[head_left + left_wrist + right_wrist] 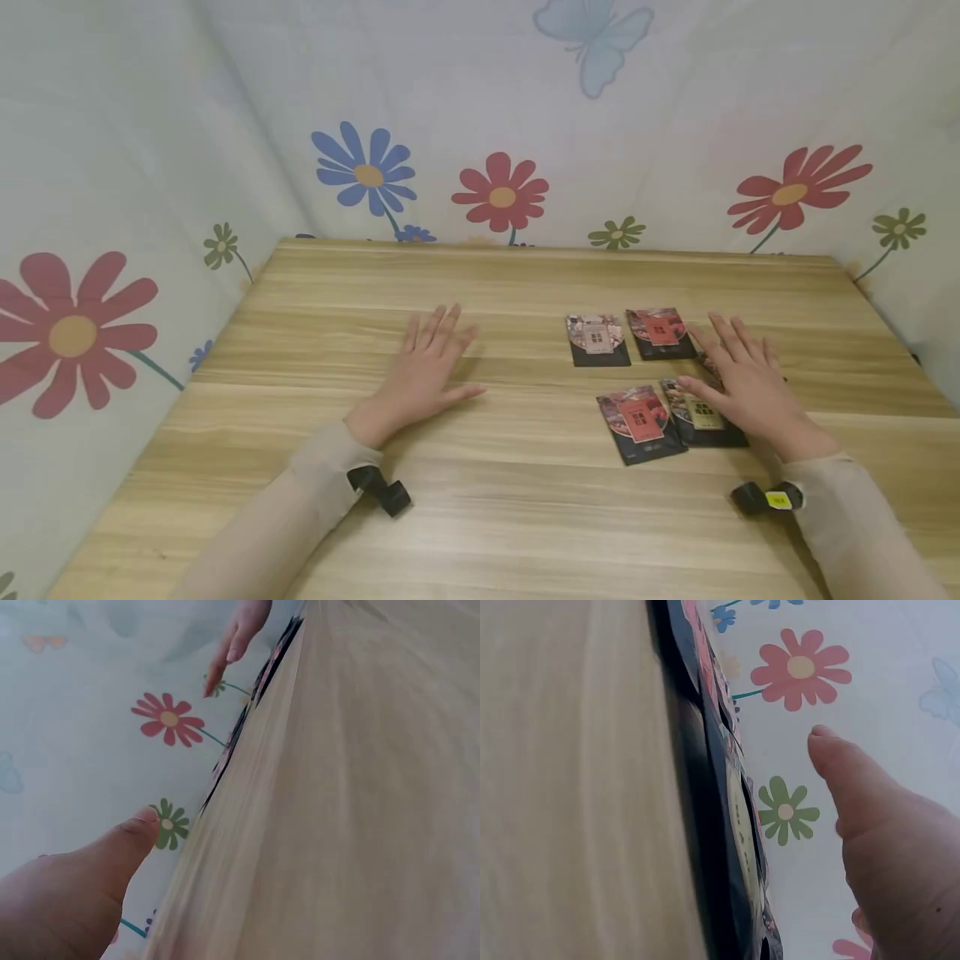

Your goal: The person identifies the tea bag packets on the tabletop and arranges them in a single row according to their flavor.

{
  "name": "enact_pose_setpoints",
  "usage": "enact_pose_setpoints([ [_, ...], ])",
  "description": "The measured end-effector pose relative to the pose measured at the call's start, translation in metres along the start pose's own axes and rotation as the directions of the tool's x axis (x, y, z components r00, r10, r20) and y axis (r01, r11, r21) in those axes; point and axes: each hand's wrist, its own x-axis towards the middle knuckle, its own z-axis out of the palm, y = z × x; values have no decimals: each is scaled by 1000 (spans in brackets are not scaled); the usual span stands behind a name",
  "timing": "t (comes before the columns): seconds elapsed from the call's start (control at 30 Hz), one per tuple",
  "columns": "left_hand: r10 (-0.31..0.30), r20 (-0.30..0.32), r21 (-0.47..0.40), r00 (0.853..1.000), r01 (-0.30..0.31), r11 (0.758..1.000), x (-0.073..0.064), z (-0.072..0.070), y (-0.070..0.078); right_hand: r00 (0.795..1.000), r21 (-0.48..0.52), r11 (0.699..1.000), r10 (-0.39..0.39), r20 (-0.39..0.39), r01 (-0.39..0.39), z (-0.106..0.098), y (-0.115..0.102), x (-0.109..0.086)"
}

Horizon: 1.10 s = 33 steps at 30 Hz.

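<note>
Several flat, dark sachets with printed labels lie on the right half of the wooden table. At the back are a sachet with a pale pink label (pixel 597 340) and one with a red label (pixel 662 332). Nearer lie another red-label sachet (pixel 642 423) and a gold-label sachet (pixel 705 417), its corner under the thumb in the head view. My right hand (pixel 750 387) spreads its straight fingers over the right side of this group, mostly covering one more sachet (pixel 711 367). Left of the group, my left hand (pixel 420 371) holds nothing, its fingers extended and thumb apart.
The wood-grain table (pixel 510 517) meets a white curtain (pixel 450 75) printed with flowers and a butterfly at its back and sides. A black camera (pixel 382 492) sits on the left wrist and another camera (pixel 765 497) on the right.
</note>
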Motion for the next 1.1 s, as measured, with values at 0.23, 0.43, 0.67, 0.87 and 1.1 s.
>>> enact_pose_setpoints([
  [0.23,32,-7,6,999,-32,999,12,0,18,999,6,1000,-29,-24,29,-4,-9,-2],
  [0.43,72,0,-17,997,-72,997,20,1,34,995,20,997,-77,-57,78,-4,-18,-5],
  [0.67,123,-10,-29,992,-124,992,31,7,49,983,42,988,-145,-114,151,-1,-27,-10],
  [0.87,178,-27,-36,984,-178,983,39,13,63,979,73,980,-178,-100,185,4,-36,-15],
  [1.1,223,-60,-51,973,-226,973,51,22,76,965,59,965,-251,-75,255,11,-50,-18],
])
